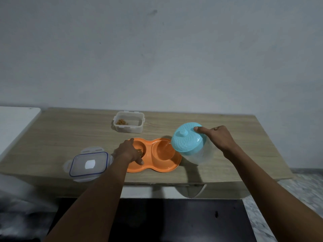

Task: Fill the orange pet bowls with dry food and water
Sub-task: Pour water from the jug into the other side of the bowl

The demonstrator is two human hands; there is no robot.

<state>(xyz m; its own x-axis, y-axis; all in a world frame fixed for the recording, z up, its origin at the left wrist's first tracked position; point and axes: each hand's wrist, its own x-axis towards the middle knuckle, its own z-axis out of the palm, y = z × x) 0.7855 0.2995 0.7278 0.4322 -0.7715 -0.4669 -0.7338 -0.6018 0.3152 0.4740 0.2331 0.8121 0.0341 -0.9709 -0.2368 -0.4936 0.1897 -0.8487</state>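
— What's furthest left on the wooden surface (70, 133)?

— A clear snap-lock lid (88, 164) with a blue seal, lying flat near the front edge. Just beside it to the right comes the left hand (128, 151).

— Is that hand holding anything?

— It rests on the orange double bowl (157, 167), laid across the left well. Its fingers (130, 140) are spread: one reaches the far rim and the thumb lies along the near rim. They press on the bowl rather than curl round it.

— And the bowl itself?

— Near the front, about the middle of the surface. A little dry kibble (139, 151) shows in the left well, partly hidden under the hand. Behind the bowl, well apart from it, stands an open clear food container (129, 124) with a small heap of kibble in one corner.

— The right well?

— A thin stream of water (168, 145) seems to fall into it from a clear water jug (197, 154), which is tilted leftward over the bowl's right end. The jug's teal lid (187, 139) is on.

— Who's tipping it?

— The right hand (218, 138). Its fingers are wrapped round the jug's body, with the index finger stretched out on top of the teal lid.
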